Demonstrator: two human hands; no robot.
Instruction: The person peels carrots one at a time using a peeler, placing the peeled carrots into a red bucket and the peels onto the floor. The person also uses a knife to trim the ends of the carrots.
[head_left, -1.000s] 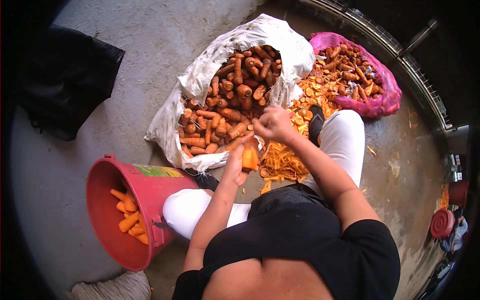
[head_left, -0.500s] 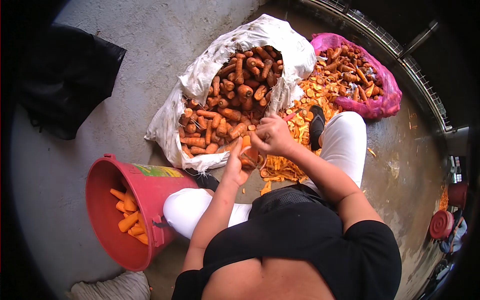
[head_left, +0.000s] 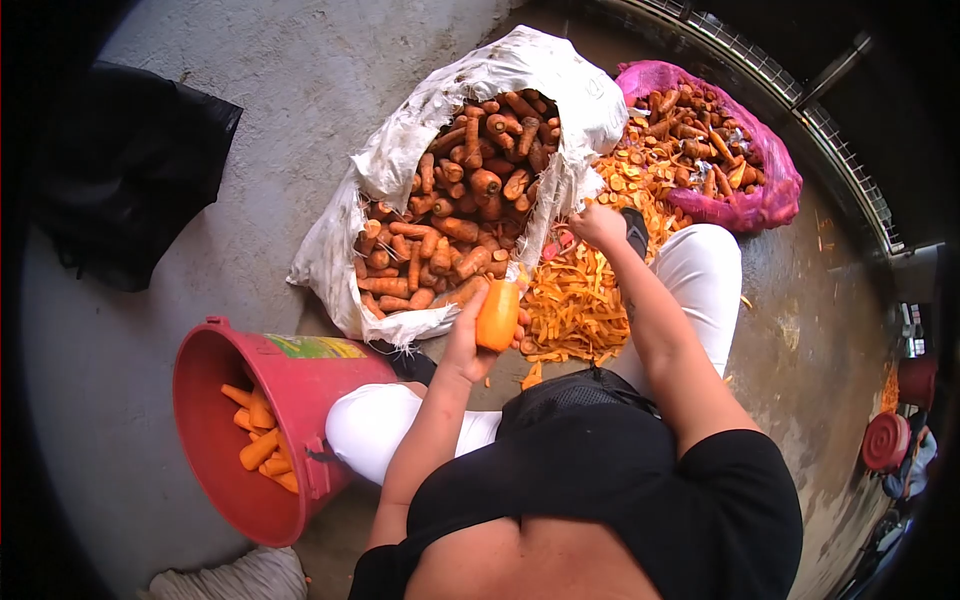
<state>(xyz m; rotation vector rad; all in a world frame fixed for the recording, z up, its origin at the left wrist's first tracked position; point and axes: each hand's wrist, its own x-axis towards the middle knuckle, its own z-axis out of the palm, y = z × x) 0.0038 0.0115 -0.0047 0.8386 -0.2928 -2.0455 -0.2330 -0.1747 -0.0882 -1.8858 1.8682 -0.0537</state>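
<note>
My left hand [head_left: 467, 335] is wrapped round a peeled orange carrot [head_left: 497, 315], held upright in front of the white sack. The white sack [head_left: 380, 165] gapes open, full of unpeeled carrots [head_left: 458, 228]. Over the orange peelings [head_left: 580, 300], to the right of the sack's edge, my right hand [head_left: 598, 226] is closed on a red-handled tool [head_left: 560, 246], probably a peeler; its blade is too small to make out. At the lower left a red bucket [head_left: 215, 445] lies tilted with several peeled carrots [head_left: 262, 447] inside.
A pink mesh sack [head_left: 775, 180] with carrots and scraps stands at the upper right. Black cloth or plastic [head_left: 140, 165] lies at the upper left. A pale sack [head_left: 240, 577] is below the bucket. At the far right are a red lid [head_left: 885, 442] and other items.
My right hand has moved away from the carrot, up and to the right with the tool. The carrot in my left hand now shows fully, with a smooth orange surface.
</note>
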